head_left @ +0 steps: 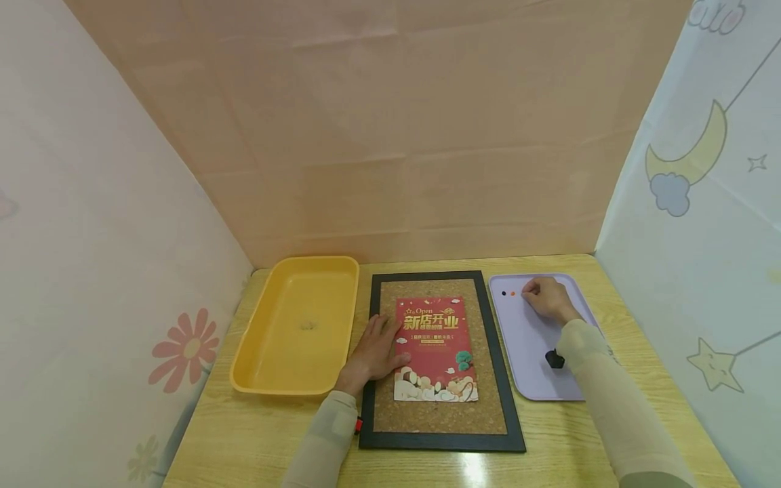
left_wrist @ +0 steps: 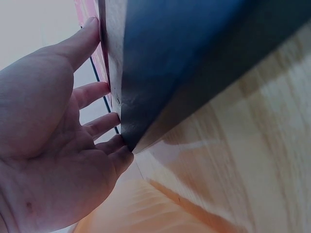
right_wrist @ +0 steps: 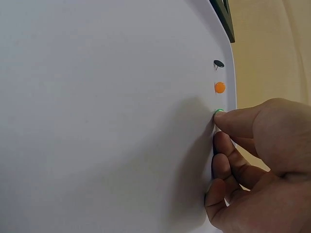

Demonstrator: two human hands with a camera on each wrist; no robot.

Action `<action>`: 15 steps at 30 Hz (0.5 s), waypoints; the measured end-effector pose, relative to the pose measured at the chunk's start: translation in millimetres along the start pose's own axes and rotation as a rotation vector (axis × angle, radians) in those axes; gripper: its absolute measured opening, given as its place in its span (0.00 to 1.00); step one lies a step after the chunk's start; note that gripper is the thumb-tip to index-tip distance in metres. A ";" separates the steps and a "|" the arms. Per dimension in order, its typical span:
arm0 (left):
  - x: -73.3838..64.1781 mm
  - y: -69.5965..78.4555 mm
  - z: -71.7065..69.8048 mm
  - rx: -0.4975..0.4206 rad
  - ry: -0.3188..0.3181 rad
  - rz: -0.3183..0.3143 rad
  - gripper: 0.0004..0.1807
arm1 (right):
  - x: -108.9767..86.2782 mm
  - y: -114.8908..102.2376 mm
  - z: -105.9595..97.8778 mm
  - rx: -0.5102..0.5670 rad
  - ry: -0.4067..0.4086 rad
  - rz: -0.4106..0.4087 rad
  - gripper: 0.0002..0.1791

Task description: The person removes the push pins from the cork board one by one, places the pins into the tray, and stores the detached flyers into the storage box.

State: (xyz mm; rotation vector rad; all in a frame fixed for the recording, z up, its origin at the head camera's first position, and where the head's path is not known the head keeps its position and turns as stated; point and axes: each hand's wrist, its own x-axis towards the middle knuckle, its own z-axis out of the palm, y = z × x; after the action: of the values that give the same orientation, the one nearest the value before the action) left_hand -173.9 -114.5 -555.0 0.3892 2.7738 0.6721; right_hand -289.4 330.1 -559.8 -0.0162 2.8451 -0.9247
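Note:
A red poster (head_left: 434, 349) with gold lettering lies on a black-framed cork board (head_left: 488, 407). My left hand (head_left: 375, 349) rests on the poster's left edge and the board, fingers spread; in the left wrist view its fingertips touch the poster and the frame (left_wrist: 146, 73). Over the far part of the purple tray (head_left: 537, 366), my right hand (head_left: 547, 298) pinches a green thumbtack (right_wrist: 219, 110), mostly hidden by the thumb. Beside it in the tray lie an orange thumbtack (right_wrist: 220, 87) and a black thumbtack (right_wrist: 219, 63), the black one tilted with its pin showing.
An orange-yellow tray (head_left: 293, 393) stands left of the board on the wooden table (head_left: 256, 434). A beige back wall (head_left: 396, 169) and patterned side walls close in the table. The purple tray has a raised rim.

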 end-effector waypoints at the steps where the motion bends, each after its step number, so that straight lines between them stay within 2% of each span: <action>1: -0.2 0.0 0.2 0.001 0.000 -0.001 0.50 | 0.0 -0.1 0.2 0.000 0.002 0.000 0.11; 15: 0.2 -2.1 1.5 0.003 0.005 0.006 0.49 | -1.1 2.4 0.9 0.019 -0.006 0.031 0.13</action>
State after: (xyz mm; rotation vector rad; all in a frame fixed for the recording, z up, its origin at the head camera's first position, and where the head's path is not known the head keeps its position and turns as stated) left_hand -174.0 -115.6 -557.3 0.3976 2.7791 0.6716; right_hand -288.1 331.6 -561.8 0.0272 2.8227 -0.9439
